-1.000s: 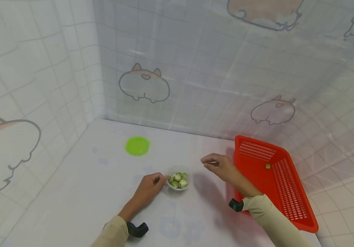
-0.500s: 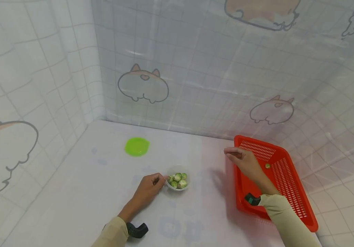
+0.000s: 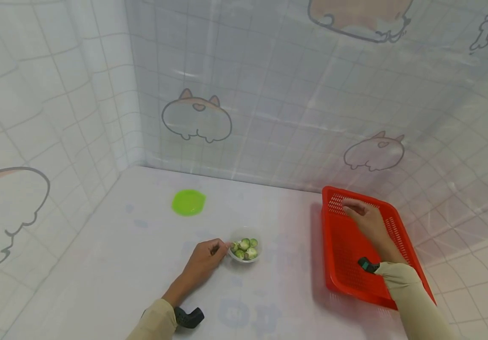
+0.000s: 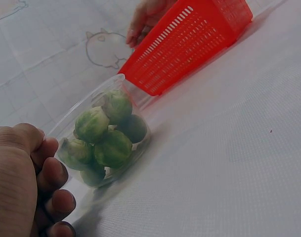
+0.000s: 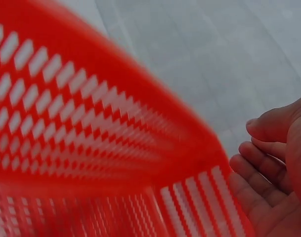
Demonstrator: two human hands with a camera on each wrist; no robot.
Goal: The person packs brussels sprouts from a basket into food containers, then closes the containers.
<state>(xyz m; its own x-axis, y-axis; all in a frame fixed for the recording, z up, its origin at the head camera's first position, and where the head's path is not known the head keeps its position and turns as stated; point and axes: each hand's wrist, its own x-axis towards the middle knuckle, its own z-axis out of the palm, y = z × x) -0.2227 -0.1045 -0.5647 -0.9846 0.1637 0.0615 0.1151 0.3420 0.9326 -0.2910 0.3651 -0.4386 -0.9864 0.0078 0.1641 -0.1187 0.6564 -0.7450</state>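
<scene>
My left hand (image 3: 204, 259) pinches the left rim of a clear plastic bowl (image 4: 123, 148) between thumb and forefinger; the other fingers curl beside it. Several Brussels sprouts (image 4: 113, 149) lie inside the bowl, which stands on the white table. Over the far part of a red basket (image 3: 341, 255) hovers my right hand (image 3: 367, 221), thumb apart from the fingers and nothing between them. In the right wrist view its loosely bent fingers (image 5: 254, 190) overlap the basket's corner. The sprout seen earlier in the basket is hidden behind this hand and arm.
A bright green lid-like disc (image 3: 188, 202) lies on the table (image 3: 99, 264) behind and left of the bowl. Sheeting with a grid and cartoon animals (image 3: 197, 115) walls the table at the back and both sides.
My right hand has moved right, from beside the bowl across the basket's left rim to above its inside. The left hand and bowl have stayed put.
</scene>
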